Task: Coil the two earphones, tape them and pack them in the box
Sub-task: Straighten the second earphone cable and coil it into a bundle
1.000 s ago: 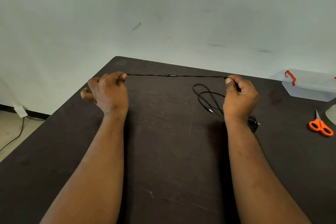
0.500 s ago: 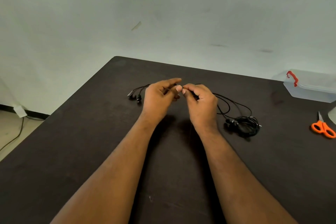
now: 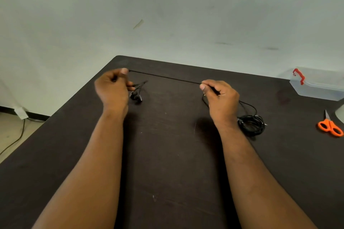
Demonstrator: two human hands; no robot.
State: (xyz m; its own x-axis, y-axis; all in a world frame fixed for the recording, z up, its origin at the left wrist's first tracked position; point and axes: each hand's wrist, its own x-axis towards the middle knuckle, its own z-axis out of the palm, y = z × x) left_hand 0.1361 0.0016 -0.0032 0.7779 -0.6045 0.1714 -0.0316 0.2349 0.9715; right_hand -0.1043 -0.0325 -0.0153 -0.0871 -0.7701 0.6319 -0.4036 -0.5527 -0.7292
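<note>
The left hand and the right hand each pinch the thin black earphone cable, stretched straight between them at centre frame; the second black earphone, coiled, lies beside the right wrist.

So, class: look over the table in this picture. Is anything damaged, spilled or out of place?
Nothing stands out. The left hand and right hand hold one earphone cable taut; the coiled earphone, scissors and box sit undisturbed on the table.

Left hand, right hand apart, fingers pinched.
</note>
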